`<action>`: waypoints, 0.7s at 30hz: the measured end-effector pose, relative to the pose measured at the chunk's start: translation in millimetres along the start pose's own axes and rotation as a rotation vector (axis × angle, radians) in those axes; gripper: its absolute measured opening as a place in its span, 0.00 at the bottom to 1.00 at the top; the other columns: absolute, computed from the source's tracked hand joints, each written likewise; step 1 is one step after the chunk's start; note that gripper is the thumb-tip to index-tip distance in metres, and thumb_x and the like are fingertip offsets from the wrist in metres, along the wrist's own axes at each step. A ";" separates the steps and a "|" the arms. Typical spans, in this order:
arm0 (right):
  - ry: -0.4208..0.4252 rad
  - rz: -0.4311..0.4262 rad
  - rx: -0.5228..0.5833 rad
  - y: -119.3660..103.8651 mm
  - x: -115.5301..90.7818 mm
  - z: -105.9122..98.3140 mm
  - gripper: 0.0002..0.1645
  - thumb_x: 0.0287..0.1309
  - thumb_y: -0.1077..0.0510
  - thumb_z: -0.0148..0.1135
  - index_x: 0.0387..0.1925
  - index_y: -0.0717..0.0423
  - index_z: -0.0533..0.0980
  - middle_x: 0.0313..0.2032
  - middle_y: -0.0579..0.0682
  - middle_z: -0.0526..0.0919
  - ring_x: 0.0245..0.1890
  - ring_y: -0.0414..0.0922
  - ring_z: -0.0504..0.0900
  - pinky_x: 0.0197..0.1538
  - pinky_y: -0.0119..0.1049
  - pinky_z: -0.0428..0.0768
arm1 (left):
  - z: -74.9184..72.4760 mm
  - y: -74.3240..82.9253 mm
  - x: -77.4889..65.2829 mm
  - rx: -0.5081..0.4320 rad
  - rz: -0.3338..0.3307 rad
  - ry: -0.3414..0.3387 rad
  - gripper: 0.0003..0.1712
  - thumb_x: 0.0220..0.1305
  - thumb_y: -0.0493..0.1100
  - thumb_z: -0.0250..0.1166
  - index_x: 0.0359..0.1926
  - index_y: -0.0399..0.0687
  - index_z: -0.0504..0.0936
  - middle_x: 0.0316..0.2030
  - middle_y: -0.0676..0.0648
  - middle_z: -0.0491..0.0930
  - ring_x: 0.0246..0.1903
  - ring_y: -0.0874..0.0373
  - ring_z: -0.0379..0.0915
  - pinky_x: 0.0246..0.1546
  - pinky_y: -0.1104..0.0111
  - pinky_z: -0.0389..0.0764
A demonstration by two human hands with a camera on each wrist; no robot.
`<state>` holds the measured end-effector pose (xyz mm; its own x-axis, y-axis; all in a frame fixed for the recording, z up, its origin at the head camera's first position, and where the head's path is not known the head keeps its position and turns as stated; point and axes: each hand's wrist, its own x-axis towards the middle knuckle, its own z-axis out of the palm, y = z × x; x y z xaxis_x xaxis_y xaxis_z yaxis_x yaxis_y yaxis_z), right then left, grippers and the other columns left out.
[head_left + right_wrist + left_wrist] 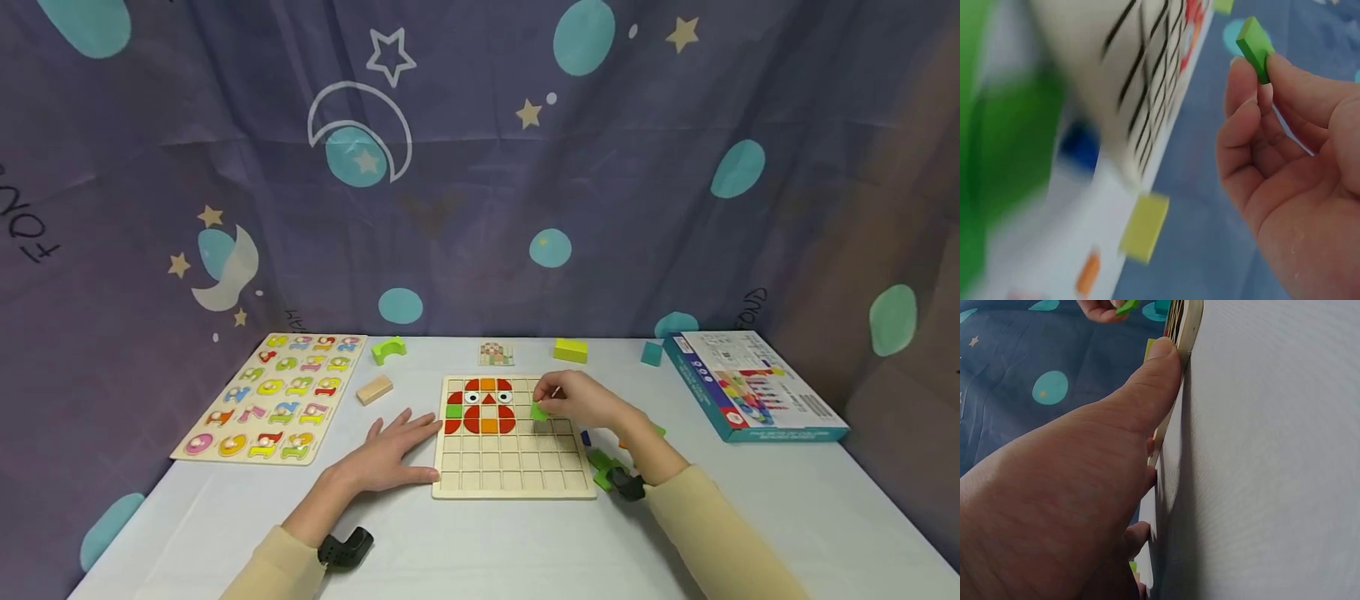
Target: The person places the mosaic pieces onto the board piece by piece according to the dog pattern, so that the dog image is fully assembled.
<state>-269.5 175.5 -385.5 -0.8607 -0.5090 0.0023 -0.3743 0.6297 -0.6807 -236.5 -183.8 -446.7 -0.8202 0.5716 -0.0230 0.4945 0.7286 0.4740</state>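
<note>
A wooden grid board (517,482) lies on the table, its upper left squares filled with red, orange, green and eye-printed tiles (489,407) that form a face-like pattern. My right hand (573,397) pinches a green square tile (1255,49) between thumb and fingertips, held above the right half of the board. At the board's left edge my left hand (393,454) lies flat with its fingers spread. In the left wrist view its thumb (1154,378) touches the board's rim.
Loose green tiles (602,467) and a blue piece (586,437) lie right of the board, partly under my right wrist. A number puzzle (258,400) is at left, a teal box (757,387) at right. Behind stand a green arch (388,348), a pattern card (497,354) and a yellow block (571,350).
</note>
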 end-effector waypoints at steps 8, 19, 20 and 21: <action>-0.088 -0.102 -0.038 -24.5 25.5 37.5 0.05 0.67 0.67 0.61 0.39 0.56 0.81 0.34 0.43 0.81 0.31 0.41 0.76 0.37 0.36 0.77 | 1.0 1.7 0.1 0.005 0.012 0.007 0.47 0.61 0.70 0.65 0.76 0.57 0.65 0.76 0.49 0.58 0.76 0.40 0.41 0.68 0.32 0.37; -0.123 -0.129 -0.139 -34.6 35.6 56.8 0.06 0.63 0.69 0.65 0.34 0.55 0.81 0.30 0.41 0.80 0.31 0.39 0.75 0.39 0.35 0.78 | -0.2 3.2 -1.5 -0.008 0.001 0.011 0.47 0.62 0.69 0.66 0.76 0.55 0.66 0.76 0.49 0.58 0.76 0.39 0.41 0.68 0.32 0.36; -0.125 -0.136 -0.148 -34.7 35.3 57.0 0.06 0.63 0.69 0.65 0.34 0.55 0.81 0.29 0.41 0.80 0.31 0.38 0.75 0.39 0.34 0.78 | 0.1 2.6 -1.7 -0.008 0.000 0.011 0.47 0.62 0.69 0.66 0.76 0.55 0.66 0.76 0.49 0.58 0.76 0.39 0.41 0.68 0.32 0.36; -0.126 -0.137 -0.154 -34.5 35.0 57.4 0.06 0.63 0.69 0.65 0.34 0.55 0.81 0.29 0.40 0.80 0.30 0.38 0.75 0.39 0.34 0.78 | 0.3 2.1 -1.9 -0.008 -0.003 0.011 0.47 0.62 0.69 0.66 0.76 0.55 0.66 0.76 0.49 0.58 0.76 0.39 0.41 0.68 0.32 0.37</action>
<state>-266.9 102.3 -404.0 -0.7519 -0.6592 -0.0109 -0.5412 0.6266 -0.5609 -233.9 -183.3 -445.9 -0.8247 0.5654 -0.0144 0.4900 0.7270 0.4810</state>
